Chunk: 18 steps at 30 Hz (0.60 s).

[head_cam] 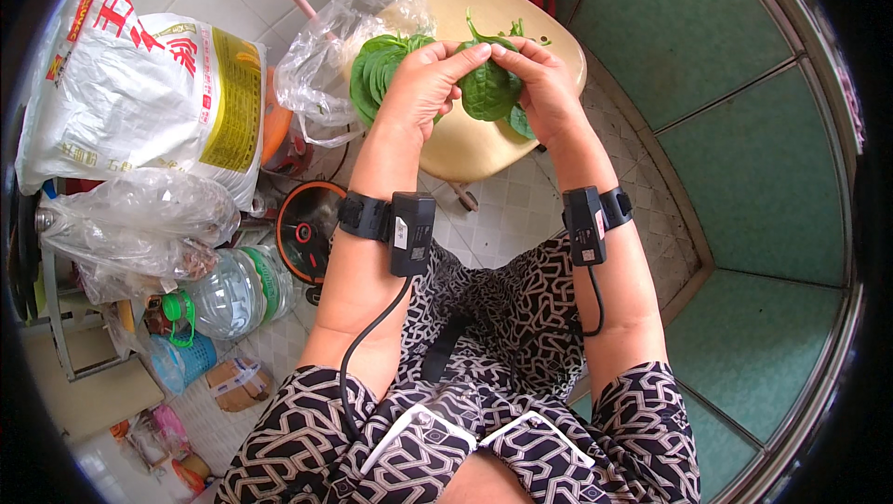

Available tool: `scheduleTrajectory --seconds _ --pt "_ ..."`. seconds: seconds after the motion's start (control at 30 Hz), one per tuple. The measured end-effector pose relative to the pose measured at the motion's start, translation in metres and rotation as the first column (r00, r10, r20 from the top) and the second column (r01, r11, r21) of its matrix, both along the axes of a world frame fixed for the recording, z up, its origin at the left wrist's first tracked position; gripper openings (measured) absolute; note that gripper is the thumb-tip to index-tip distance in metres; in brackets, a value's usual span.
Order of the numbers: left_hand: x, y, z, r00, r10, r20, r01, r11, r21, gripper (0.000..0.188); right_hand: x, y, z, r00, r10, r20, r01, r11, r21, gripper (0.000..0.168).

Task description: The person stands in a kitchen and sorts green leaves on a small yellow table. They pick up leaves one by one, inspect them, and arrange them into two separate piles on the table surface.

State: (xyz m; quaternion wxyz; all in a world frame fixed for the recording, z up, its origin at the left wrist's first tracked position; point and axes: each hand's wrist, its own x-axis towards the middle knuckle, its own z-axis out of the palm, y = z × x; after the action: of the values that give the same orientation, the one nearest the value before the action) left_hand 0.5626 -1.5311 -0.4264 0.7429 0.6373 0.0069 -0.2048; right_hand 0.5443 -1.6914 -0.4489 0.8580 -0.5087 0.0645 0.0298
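Over a cream chair seat (460, 148), my two hands meet at the fingertips. A round green leaf (488, 89) with a stem pointing up is pinched between my left hand (425, 78) and my right hand (541, 75). Behind and beside my left hand is a thick stack of similar green leaves (370, 78), which its fingers partly hide; whether they grip it I cannot tell. Another leaf (520, 122) shows below my right hand, and small green sprigs (520, 28) lie beyond it on the seat. A clear plastic bag (314, 78) lies at the seat's left side.
On the left stand a large white printed sack (139, 99), bagged items (139, 225), a big water bottle (237, 291) with a green cap, and a blue basket (185, 357). A round black appliance with an orange rim (303, 232) is on the floor. Green tiled panels (753, 176) border the right.
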Motion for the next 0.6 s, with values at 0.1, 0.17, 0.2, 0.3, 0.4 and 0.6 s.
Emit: scheduleTrajectory --seconds 0.1,0.17,0.2,0.3,0.4,0.6 --pt "-0.0011 0.0007 0.001 1.0 0.026 -0.011 -0.026 1.0 -0.007 0.021 -0.0009 0.0022 0.0003 1.0 -0.003 0.019 0.004 0.999 -0.043 0.017" --pt "-0.0004 0.0012 0.0009 0.999 0.03 -0.016 -0.03 1.0 -0.001 0.02 0.0001 0.0013 -0.0028 0.999 -0.017 0.037 0.02 0.996 -0.087 0.017" --pt "-0.0002 0.0016 0.0008 0.999 0.034 -0.018 -0.034 0.999 0.001 0.019 0.0007 0.0013 -0.0038 0.999 -0.021 0.046 0.026 0.994 -0.109 0.017" --pt "0.0005 0.0014 -0.0012 0.999 0.048 -0.015 -0.048 0.999 -0.01 0.025 0.0005 0.0004 -0.0023 0.998 -0.06 -0.008 0.059 0.992 -0.109 0.016" --pt "0.0026 0.002 -0.004 0.998 0.051 -0.021 -0.052 0.998 -0.021 0.024 0.0028 -0.0008 -0.0059 0.998 -0.062 -0.002 0.061 0.992 -0.111 0.016" --pt "0.003 0.0024 -0.0026 0.998 0.048 -0.036 -0.049 0.999 -0.015 0.018 0.0005 0.001 -0.0013 0.996 -0.082 -0.023 0.079 0.991 -0.107 0.015"
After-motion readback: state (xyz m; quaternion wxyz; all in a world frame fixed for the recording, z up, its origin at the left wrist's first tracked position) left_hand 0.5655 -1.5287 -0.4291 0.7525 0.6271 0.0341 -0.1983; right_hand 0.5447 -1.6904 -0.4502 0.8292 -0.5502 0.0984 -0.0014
